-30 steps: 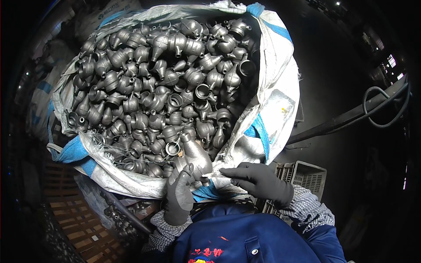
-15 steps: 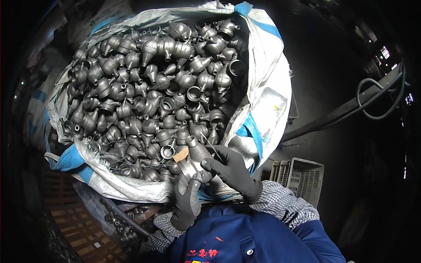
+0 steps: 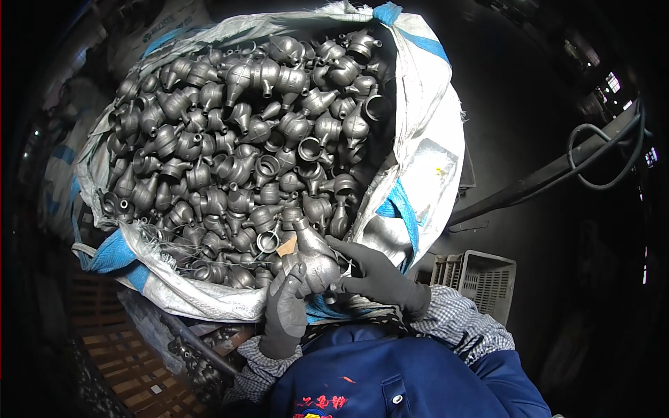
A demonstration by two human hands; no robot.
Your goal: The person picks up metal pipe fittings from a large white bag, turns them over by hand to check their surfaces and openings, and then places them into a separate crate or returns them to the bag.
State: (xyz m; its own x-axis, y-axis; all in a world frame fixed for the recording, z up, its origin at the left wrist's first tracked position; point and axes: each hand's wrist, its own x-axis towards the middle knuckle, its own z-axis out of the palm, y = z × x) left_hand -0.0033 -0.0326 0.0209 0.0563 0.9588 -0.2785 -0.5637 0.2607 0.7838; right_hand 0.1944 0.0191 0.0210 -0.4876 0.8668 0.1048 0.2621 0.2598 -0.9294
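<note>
Over the near edge of the sack, a grey bulb-shaped metal casting (image 3: pixel 317 263) with a narrowing neck is tilted, neck pointing away from me. My left hand (image 3: pixel 286 306), in a dark grey glove, grips its left side with thumb and fingers. My right hand (image 3: pixel 380 277), gloved alike, closes on its right side. A small thin pale sliver shows beside the right fingers; I cannot make out what it is. Below and beyond my hands, a large white woven sack (image 3: pixel 428 139) holds many similar castings (image 3: pixel 251 132), some with round openings upward.
Blue strap loops (image 3: pixel 115 252) hang at the sack's corners. A tan scrap (image 3: pixel 286 246) lies by the casting's neck. Grey plastic crates (image 3: pixel 488 282) stand at right, and a dark pole (image 3: pixel 536 174) with a cable slants there. Brown slatted crating (image 3: pixel 139 369) is at lower left.
The casting has turned in my hands: its ridged end faced left before, and now its rounded side shows. My left hand has shifted slightly left, my right slightly to the right.
</note>
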